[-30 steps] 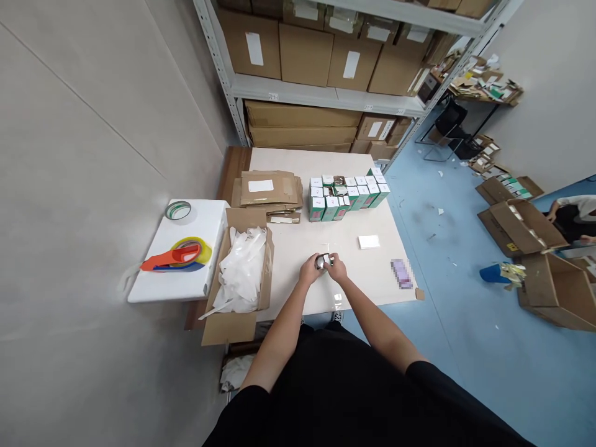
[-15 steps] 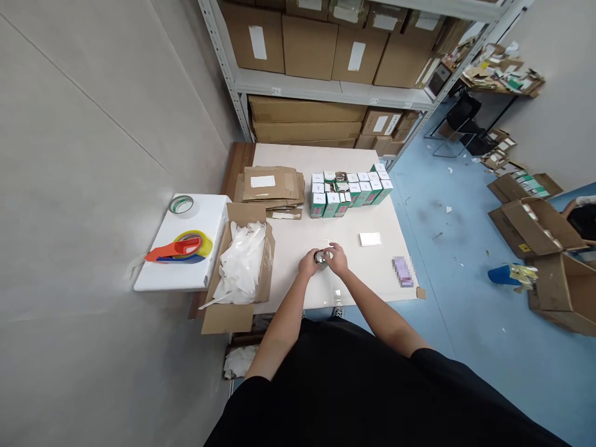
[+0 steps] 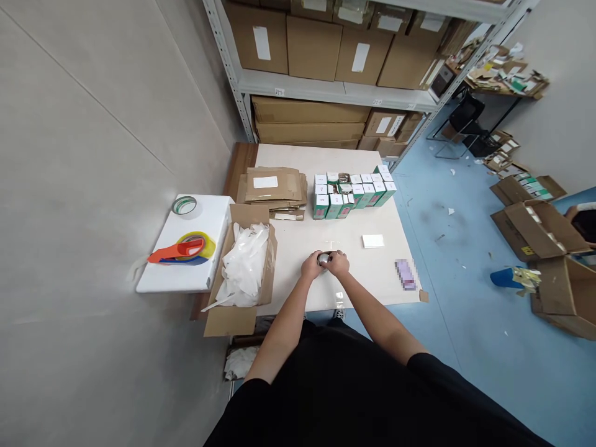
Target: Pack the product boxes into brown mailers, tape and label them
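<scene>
Between my two hands is a small round silvery object with a dark rim [image 3: 324,257], too small to name for certain. My left hand [image 3: 311,266] is closed around its left side. My right hand [image 3: 338,264] grips it from the right, thumb and fingers curled at its edge. Both hands are low over the white table [image 3: 298,239]. A white box [image 3: 373,241] lies flat to the right of my hands. Beyond them stand several green and white cartons [image 3: 335,205] in rows; a few have open tops.
On the left, an open cardboard box [image 3: 272,273] holds white plastic bags [image 3: 246,264]. Behind it lie flattened cartons [image 3: 274,184]. A white stand [image 3: 162,279] carries tape rolls and an orange tape dispenser [image 3: 174,251]. A blurred purple item [image 3: 406,274] lies right; shelving [image 3: 321,85] rises behind.
My right hand's fingers have closed in around the round object, where they were more raised before. The whole view has shifted slightly.
</scene>
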A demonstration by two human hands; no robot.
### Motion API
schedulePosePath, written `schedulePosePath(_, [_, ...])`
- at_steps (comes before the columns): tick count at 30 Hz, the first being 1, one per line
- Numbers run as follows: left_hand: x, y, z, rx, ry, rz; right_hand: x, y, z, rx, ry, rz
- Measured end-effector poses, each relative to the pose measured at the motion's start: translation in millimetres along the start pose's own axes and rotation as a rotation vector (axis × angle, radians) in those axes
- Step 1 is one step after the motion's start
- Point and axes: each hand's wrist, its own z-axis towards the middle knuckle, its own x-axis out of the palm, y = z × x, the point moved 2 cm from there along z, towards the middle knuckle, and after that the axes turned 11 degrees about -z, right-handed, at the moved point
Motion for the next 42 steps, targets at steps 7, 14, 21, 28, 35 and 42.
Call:
schedulePosePath(7, [-1.0,6.9,3.1,-0.021,0.029,-0.015,-13.8,28.7,-0.8,0.053,0.082,-0.131])
schedulePosePath(14, [-3.3,4.6,3.7,-0.031,-0.007,-0.044,-74.1,33.9,-24.0,-0.015,-0.069,0.065])
schedulePosePath(21, [1.4,-1.0,-3.5,-0.048,-0.035,-0.097,-188.1,43.0,-55.1,-0.31,-0.245,0.346])
schedulePosePath(28, [-23.4,-27.4,-17.8,0.003,-0.13,-0.265,-267.1,42.0,-71.2,-0.517,-0.338,0.559])
schedulePosePath(35, [-97.7,-126.4,-57.3,0.316,-0.313,-0.747,-274.2,35.5,-63.6,-0.485,-0.32,0.628])
schedulePosePath(42, [-99.9,-220.2,-79.5,0.543,-0.358,-0.607,-259.6,37.6,-61.6,-0.546,-0.21,0.768])
